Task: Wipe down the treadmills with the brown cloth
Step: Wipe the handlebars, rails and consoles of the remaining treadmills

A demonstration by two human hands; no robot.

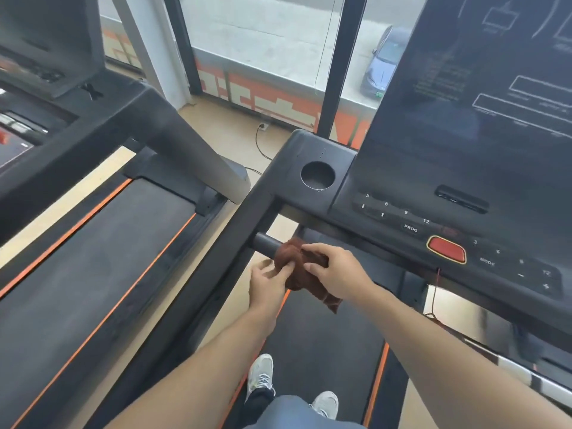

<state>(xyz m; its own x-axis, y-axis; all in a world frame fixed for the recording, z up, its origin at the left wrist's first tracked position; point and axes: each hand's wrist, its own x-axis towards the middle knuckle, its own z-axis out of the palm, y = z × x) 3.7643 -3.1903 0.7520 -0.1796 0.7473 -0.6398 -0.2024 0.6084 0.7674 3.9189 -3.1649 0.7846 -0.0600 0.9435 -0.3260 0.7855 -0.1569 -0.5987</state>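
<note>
1. Near treadmill (pixel 312 335): the person stands on its belt, facing the console (pixel 448 212), which fills the right side with a dark screen.
2. Second treadmill (pixel 102 258) sits left, alongside; a strip of pale floor lies between them.
3. Handlebar (pixel 263 242): a short black bar jutting from the left upright, below the cup holder (pixel 318 175).
4. Brown cloth (pixel 305 274): bunched around the handlebar, a tail hanging down toward the near side.
5. Right hand (pixel 335 269) grips the cloth over the bar, fingers curled around it. Left hand (pixel 267 283) touches the cloth's left edge from below; fingers look fairly straight, not a clear clench.
6. Risk, judged: the dangling tail could slip off if the wrap loosens, leaving part of the bar unwiped.
7. Risk, judged: the red stop button (pixel 446 249) and its hanging cord (pixel 435 292) sit just right of the hands; a wide sweep could snag the cord.
8. A cable (pixel 260 144) trails across the far floor to a wall socket.
</note>
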